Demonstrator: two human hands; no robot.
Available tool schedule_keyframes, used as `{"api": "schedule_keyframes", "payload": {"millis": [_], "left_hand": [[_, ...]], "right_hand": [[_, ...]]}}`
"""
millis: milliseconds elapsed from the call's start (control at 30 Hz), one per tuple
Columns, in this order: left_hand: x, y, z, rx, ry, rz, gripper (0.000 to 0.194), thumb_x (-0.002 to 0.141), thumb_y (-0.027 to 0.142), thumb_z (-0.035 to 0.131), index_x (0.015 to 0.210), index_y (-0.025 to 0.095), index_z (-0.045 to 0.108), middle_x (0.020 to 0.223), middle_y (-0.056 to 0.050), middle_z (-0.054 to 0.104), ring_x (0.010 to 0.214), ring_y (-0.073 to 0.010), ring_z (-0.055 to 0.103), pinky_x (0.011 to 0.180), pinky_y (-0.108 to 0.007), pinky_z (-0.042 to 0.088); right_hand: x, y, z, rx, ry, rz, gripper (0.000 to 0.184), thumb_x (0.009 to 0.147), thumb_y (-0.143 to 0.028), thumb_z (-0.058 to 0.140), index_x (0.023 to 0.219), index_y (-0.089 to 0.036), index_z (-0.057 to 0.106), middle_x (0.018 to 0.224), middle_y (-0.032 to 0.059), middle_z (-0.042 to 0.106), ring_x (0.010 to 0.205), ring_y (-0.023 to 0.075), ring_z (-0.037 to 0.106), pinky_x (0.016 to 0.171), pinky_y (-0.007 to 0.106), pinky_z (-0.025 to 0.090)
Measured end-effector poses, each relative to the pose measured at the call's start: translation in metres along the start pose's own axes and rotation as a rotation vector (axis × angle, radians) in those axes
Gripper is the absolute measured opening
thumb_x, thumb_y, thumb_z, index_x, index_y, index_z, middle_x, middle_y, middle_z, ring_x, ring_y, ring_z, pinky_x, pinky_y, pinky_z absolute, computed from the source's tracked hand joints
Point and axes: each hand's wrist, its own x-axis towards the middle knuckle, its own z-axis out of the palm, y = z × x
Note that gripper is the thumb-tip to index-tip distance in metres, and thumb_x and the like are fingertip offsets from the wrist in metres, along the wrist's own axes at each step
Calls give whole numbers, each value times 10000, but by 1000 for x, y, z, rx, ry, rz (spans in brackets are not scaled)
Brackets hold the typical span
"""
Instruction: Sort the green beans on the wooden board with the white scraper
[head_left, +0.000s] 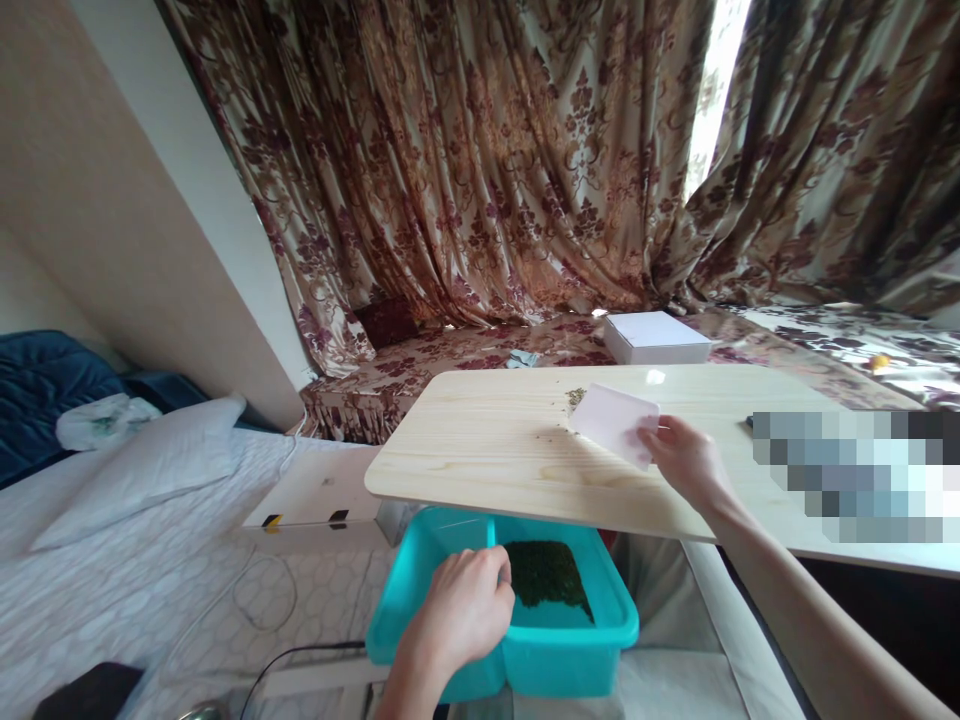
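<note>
My right hand (pixel 686 460) pinches a thin white card (pixel 611 422) by its right edge, tilted over the light wooden board. The card's far left corner is beside a small heap of greenish dried bits (pixel 575 397), with a few crumbs scattered near it. My left hand (pixel 469 605) is over the turquoise bin (pixel 570 660), near its middle divider, with its fingers curled closed. What those fingers hold, if anything, is hidden. In the bin's right compartment lies a layer of dark green bits (pixel 547 575); the left compartment shows bare turquoise plastic where visible.
The wooden board (pixel 465 440) overhangs the bin's far edge. Behind the board is a white box (pixel 660 335); at its right lies a pixelated area. A long white carton (pixel 322 495) rests on the bed (pixel 135 560) at left, with cables nearby. Patterned curtains (pixel 487 160) hang behind.
</note>
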Motion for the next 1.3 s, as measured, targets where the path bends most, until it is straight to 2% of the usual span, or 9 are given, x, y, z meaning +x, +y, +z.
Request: {"api": "schedule_keyframes", "payload": {"millis": [200,333,500,633,867,1100,1300], "left_hand": [[2,-3,3,4,2,4,276,792,180,388,905,253,629,957,-49,685,956,-250,601,790,-335,426],[3,-2,4,0,1,7,277,782,175,386,896,254,626,948,-48,684,950,-251,601,784,-337,429],[3,-3,5,9,1,15,276,777,174,387,888,256,626,937,-46,684,940,-254,602,784,-342,426],[5,-2,5,7,1,16,270,780,180,391,891,256,625,945,-46,684,946,-250,601,782,-335,424],[6,-5,4,8,-1,17,262,781,182,392,873,265,623,933,-33,686,941,-241,605,774,-322,424],[5,-7,3,10,1,10,267,776,178,390,880,264,620,940,-32,687,942,-241,605,777,-323,424],[6,-7,2,18,-3,8,264,776,188,395,887,265,622,950,-32,688,950,-242,604,783,-322,419]], "right_hand": [[0,1,12,-28,-21,-2,156,711,-243,618,845,-178,666,725,66,769,548,173,694,472,230,524],[3,-4,20,-22,-55,-12,135,735,-228,592,843,-181,657,741,59,769,550,163,688,475,223,519],[14,-7,21,-52,-22,1,75,711,-202,591,766,-186,638,692,54,751,526,154,667,427,200,469],[15,-8,24,-23,-61,1,57,694,-187,601,742,-188,631,671,39,746,477,138,647,420,198,474],[-1,-15,29,76,-161,-20,28,695,-216,621,710,-201,603,693,39,740,543,154,672,433,212,491],[-16,-19,23,143,-247,-43,74,702,-268,616,735,-204,599,702,31,732,579,155,668,440,214,489],[-10,-18,27,177,-218,-44,114,701,-289,615,772,-201,598,743,55,743,624,170,686,469,226,502]]}}
